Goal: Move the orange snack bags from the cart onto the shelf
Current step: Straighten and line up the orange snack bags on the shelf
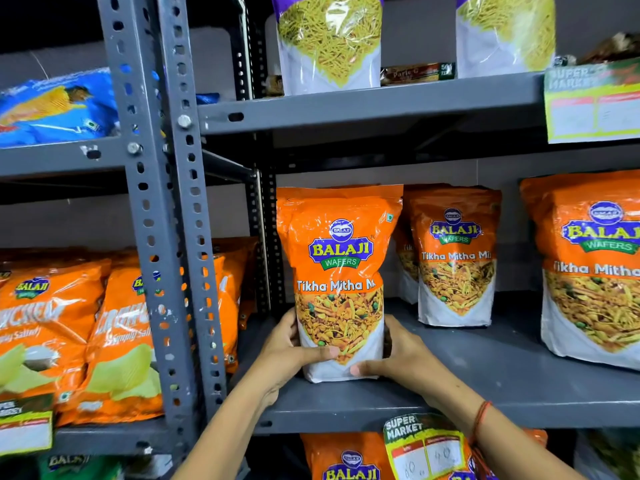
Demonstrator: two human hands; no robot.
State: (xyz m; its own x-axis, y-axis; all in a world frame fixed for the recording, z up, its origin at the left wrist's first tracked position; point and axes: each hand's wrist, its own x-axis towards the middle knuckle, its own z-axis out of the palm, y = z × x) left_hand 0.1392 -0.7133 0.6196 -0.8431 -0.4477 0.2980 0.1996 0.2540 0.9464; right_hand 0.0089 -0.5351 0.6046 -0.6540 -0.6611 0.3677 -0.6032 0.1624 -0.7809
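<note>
An orange Balaji Tikha Mitha Mix snack bag [337,258] stands upright at the left end of the grey metal shelf [502,379]. My left hand [289,351] grips its lower left side, thumb across the front. My right hand [398,358] holds its lower right side, thumb under the white bottom. Two more orange bags of the same kind stand on this shelf, one in the middle [453,254] and one at the right edge [592,265]. The cart is out of view.
A perforated grey upright [166,216] stands left of the bag. Orange chip bags [45,327] fill the left rack. Purple-topped sev bags [329,39] sit on the shelf above. Price tags [426,448] hang on the shelf fronts. More orange bags [346,459] are below.
</note>
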